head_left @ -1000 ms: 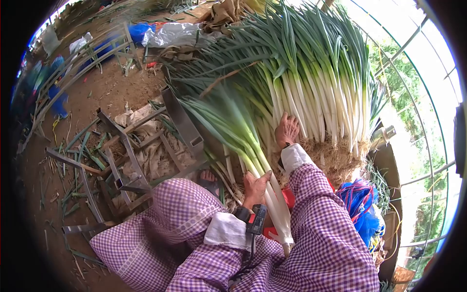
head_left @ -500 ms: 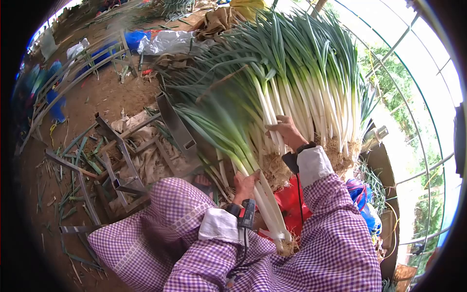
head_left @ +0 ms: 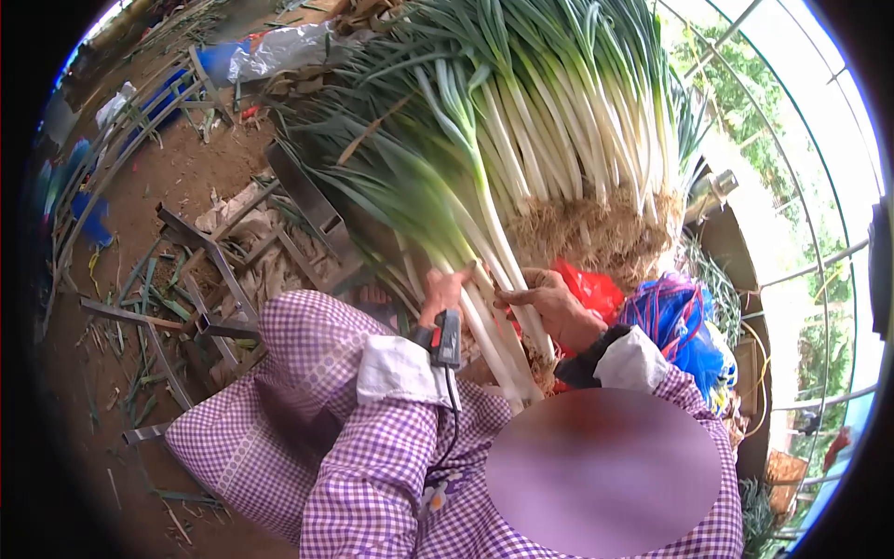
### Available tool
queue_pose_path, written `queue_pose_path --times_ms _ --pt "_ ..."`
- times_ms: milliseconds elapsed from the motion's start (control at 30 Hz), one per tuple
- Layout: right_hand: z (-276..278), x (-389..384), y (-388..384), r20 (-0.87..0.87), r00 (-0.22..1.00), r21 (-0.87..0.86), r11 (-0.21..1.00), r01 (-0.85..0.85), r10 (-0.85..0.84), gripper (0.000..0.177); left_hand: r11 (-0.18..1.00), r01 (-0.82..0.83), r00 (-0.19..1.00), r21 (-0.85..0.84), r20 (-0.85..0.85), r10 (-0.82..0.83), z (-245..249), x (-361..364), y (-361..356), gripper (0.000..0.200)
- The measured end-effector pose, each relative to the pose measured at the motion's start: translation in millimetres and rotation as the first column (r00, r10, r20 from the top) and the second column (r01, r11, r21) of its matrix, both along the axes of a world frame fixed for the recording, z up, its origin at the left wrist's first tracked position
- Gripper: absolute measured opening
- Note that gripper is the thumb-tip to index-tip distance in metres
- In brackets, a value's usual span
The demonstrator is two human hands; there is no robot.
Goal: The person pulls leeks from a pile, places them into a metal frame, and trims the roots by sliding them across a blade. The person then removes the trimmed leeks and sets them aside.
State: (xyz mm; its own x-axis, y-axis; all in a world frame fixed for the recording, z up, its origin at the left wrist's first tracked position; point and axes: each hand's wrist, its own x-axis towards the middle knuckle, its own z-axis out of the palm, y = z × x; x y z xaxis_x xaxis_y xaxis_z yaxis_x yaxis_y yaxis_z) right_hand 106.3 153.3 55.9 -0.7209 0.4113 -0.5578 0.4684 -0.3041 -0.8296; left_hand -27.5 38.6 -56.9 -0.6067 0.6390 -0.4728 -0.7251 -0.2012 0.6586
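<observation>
In the head view, a few leeks (head_left: 490, 347) are held by their white shanks in the left hand (head_left: 443, 293), whose fingers are curled closed around them. Their root ends are pointed down toward the lap, and their leaves, partly blurred, are spread up and to the left. Just beside them, one more leek (head_left: 537, 331) is pinched low on its white part between the thumb and fingers of the right hand (head_left: 566, 311), which are nearly closed. Beyond both hands, a dense pile (head_left: 605, 121) of leeks is stacked, with its tangled roots (head_left: 610, 224) turned toward the person. A red bag (head_left: 596, 291) is seen between those roots and the right hand, and blue netting (head_left: 663, 321) is bunched to its right. At left, a metal frame (head_left: 219, 253) is surrounded by leaf scraps.
</observation>
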Motion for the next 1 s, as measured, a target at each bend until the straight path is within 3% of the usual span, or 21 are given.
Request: queue_pose_path --times_ms 100,167,267,300,400,433,500,600,733,833,1000 --pt "5 2 -2 0.023 0.998 -0.042 0.997 0.063 -0.062 0.025 0.995 0.025 0.998 0.092 -0.054 -0.02 -15 -4 0 0.043" --pt "0 4 8 0.062 0.998 -0.04 0.999 -0.001 0.003 0.031 0.988 0.037 0.998 0.152 -0.054 -0.029 -16 -5 -2 0.037" --pt "-9 8 20 0.102 0.992 -0.08 0.995 -0.061 0.07 0.035 1.0 -0.022 0.998 -0.021 0.053 0.024 -45 -9 9 0.032" --pt "-6 9 21 0.11 0.991 -0.105 0.993 -0.058 0.07 0.034 0.999 -0.023 0.997 0.03 0.076 0.02 -25 -8 4 0.028" --pt "-11 15 21 0.099 0.991 -0.132 0.988 -0.075 0.088 0.029 1.0 0.003 0.999 -0.008 0.035 -0.002 -65 -16 9 0.029" --pt "-13 17 23 0.116 0.988 -0.121 0.989 -0.086 0.1 0.028 0.993 0.052 0.994 0.108 0.091 -0.062 -34 -14 1 0.03" --pt "-11 22 24 0.147 0.982 -0.115 0.988 -0.099 0.116 0.026 0.999 0.032 0.995 0.002 0.096 -0.032 -44 -18 6 0.031" --pt "-3 24 17 0.204 0.971 -0.107 0.989 -0.101 0.121 0.026 0.998 0.054 0.992 -0.007 0.113 -0.053 -48 -18 5 0.033" --pt "-5 36 8 0.245 0.962 0.134 0.978 -0.161 0.125 0.033 0.998 0.05 0.989 0.022 0.141 -0.053 -43 -17 5 0.034" --pt "-25 42 15 0.157 0.965 0.055 0.973 -0.222 0.211 0.037 0.998 0.053 0.987 -0.025 0.154 -0.049 -49 -20 6 0.033" --pt "-13 52 8 0.148 0.974 -0.083 0.983 -0.161 0.172 0.045 0.992 0.075 0.982 0.103 0.164 -0.091 -32 -15 -2 0.041"
